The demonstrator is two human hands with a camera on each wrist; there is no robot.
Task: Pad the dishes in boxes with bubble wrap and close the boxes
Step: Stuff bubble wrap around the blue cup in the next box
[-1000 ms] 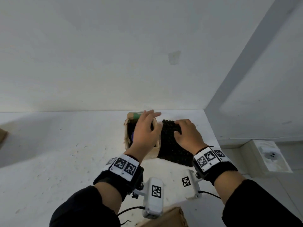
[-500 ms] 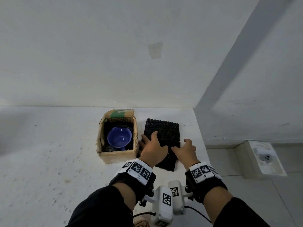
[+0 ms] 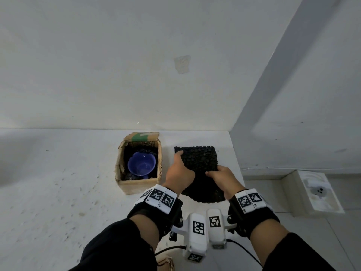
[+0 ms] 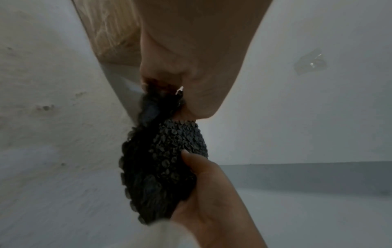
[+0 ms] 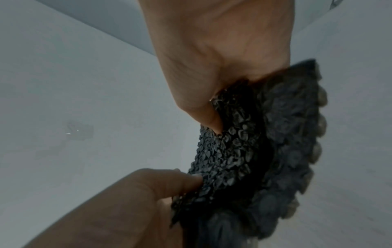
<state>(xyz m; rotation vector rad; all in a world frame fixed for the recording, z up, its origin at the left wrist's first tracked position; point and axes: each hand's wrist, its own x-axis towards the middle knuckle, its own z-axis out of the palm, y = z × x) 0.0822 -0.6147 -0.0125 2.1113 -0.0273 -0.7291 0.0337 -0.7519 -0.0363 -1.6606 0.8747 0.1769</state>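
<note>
left hand (image 3: pixel 178 174): grips the left edge of a black sheet of bubble wrap (image 3: pixel 198 165), thumb on top near the far left corner, the other fingers curled under; in the left wrist view the thumb and fingers pinch the sheet together where it bunches.
right hand (image 3: pixel 224 179): holds the same sheet at its right side, thumb pressed on the bubbled top, fingers tucked beneath; the right wrist view shows the thumb tip (image 5: pixel 214 124) dug into the bubbles.
bubble wrap: stretched between both hands, raised off the white table (image 3: pixel 58 182), its near part sagging below the fingers and its far edge reaching beyond the fingertips.
bubble wrap fold: from the wrist views the sheet looks doubled over, with a finer-textured face toward the thumbs and larger bubbles on the outer layer.
box (image 3: pixel 139 165): a small cardboard box just left of the left hand's fingers, flaps open, standing on the table, apart from the held sheet.
cup (image 3: pixel 141 165): a blue cup inside the box, mouth up, its handle toward the near wall, sitting on dark padding that lines the inside.
wrist bands (image 3: pixel 160 198): black straps with white square-patterned tags behind both hands, white camera units hanging below them.
wall (image 3: pixel 136 65): plain white wall beyond the fingertips, with a pale taped patch (image 3: pixel 182 64).
socket (image 3: pixel 318 189): a white outlet block to the right of the right hand, low down off the table.
</note>
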